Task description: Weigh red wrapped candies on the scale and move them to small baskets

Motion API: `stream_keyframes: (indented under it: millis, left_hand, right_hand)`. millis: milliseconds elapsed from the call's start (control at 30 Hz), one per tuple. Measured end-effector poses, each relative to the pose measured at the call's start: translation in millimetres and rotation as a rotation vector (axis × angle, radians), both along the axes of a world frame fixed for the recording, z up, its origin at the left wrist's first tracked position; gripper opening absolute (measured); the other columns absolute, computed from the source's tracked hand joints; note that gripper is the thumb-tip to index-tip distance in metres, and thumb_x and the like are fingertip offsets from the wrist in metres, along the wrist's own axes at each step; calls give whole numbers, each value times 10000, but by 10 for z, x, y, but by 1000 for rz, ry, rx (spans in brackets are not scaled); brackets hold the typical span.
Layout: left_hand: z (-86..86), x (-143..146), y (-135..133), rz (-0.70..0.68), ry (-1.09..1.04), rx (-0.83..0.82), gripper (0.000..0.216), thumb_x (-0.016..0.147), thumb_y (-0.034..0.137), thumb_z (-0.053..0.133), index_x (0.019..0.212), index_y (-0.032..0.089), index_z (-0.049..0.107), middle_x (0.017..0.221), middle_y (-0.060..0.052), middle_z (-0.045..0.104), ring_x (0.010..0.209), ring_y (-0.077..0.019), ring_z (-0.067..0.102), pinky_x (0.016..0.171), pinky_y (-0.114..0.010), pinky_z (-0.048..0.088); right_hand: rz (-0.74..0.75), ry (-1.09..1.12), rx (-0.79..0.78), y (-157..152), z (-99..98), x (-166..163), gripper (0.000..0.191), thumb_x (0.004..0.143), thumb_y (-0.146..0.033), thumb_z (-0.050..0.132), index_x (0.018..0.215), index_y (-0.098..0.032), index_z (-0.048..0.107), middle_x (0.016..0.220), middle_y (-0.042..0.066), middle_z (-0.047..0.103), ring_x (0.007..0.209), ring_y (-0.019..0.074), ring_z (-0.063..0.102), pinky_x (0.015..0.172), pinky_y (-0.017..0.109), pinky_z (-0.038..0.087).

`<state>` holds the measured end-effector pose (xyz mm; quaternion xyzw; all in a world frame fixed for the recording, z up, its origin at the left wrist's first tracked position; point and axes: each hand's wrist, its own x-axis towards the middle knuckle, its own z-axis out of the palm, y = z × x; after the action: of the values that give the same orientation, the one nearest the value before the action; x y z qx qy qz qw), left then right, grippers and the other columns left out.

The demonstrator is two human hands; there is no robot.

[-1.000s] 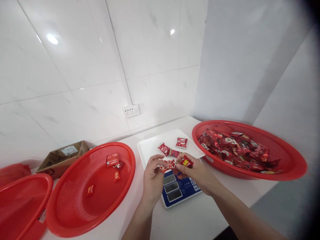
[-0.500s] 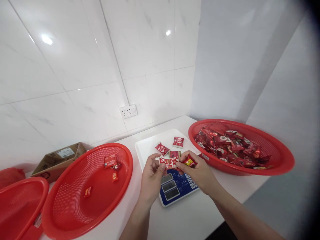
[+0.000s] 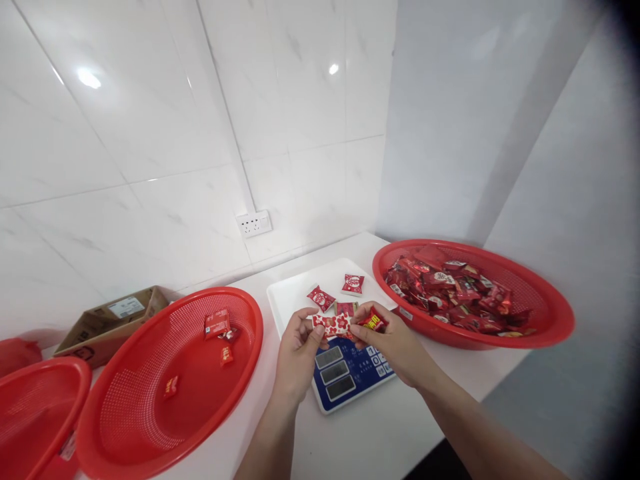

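Over the blue scale point(image 3: 350, 380), my left hand point(image 3: 296, 353) and my right hand point(image 3: 395, 343) stretch a red-and-white flowered candy wrapper point(image 3: 331, 325) between them, each pinching one end. A second red candy with yellow print point(image 3: 373, 323) is also tucked in my right hand's fingers. Three red wrapped candies point(image 3: 321, 298) lie on the scale's white tray point(image 3: 295, 297) just beyond my hands.
A red basket point(image 3: 545, 327) heaped with red wrapped candies stands at the right. Left of the scale a red mesh basket point(image 3: 135, 433) holds a few candies, with another red basket point(image 3: 30, 413) and a cardboard box point(image 3: 107, 320) beyond. A wall socket point(image 3: 253, 224) sits behind.
The flowered wrapper was crumpled between my fingers and is now pulled out flat between both hands. The view has drifted slightly; the baskets have not moved.
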<state>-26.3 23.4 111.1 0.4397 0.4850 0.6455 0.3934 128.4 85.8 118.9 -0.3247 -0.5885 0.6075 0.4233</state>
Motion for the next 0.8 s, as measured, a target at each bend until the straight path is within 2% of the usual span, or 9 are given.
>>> stream_keyframes:
  millis: [100,200,333,467,633,733,800]
  left_hand:
    - [-3,-24,8,25,4,-1,250,806,324,593,1025,219,534,679,46,537,627,-99,532,645,-228,441]
    - [16,-38,4,61,16,-6,252,802,330,595,1017,217,532,679,46,543,631,-101,536,639,-226,452]
    - [36,-46,-7,90,31,-8,276,786,356,609,1012,215,538,695,41,564,632,-106,551,640,-233,471]
    - [29,-63,9,142,69,-3,279,772,364,609,997,213,542,676,52,535,627,-109,559,634,-236,482]
    - [-29,-109,51,302,398,-13,251,821,364,513,1019,213,542,658,50,465,622,-129,539,618,-262,481]
    - [-93,-157,72,366,506,-36,260,809,343,535,1033,216,571,729,8,533,718,-178,547,702,-336,467]
    - [-138,-197,86,400,648,-43,301,806,318,544,1088,216,573,845,-44,608,849,-236,558,789,-413,445]
  right_hand:
    - [4,2,-32,-3,-24,-4,309,680,-341,691,913,-244,512,835,-26,607,684,135,605,643,290,525]
    - [14,29,-58,-10,-53,-12,396,708,-380,667,1009,-261,439,943,11,634,745,161,636,707,347,537]
    - [51,71,-78,-7,-82,-3,407,719,-452,662,962,-257,399,1064,49,626,800,178,661,747,369,535]
    - [137,41,-112,14,-94,35,333,724,-436,677,922,-226,510,1174,70,594,895,187,655,780,340,524]
    - [184,109,-263,42,-134,67,436,706,-385,714,1097,-257,569,1208,69,596,931,186,649,832,339,510]
    - [175,121,-283,44,-130,80,450,747,-401,672,1156,-255,554,1238,83,578,942,183,639,833,329,512]
    - [139,83,-236,44,-106,95,468,785,-448,608,1199,-243,532,1242,95,571,918,186,636,782,327,528]
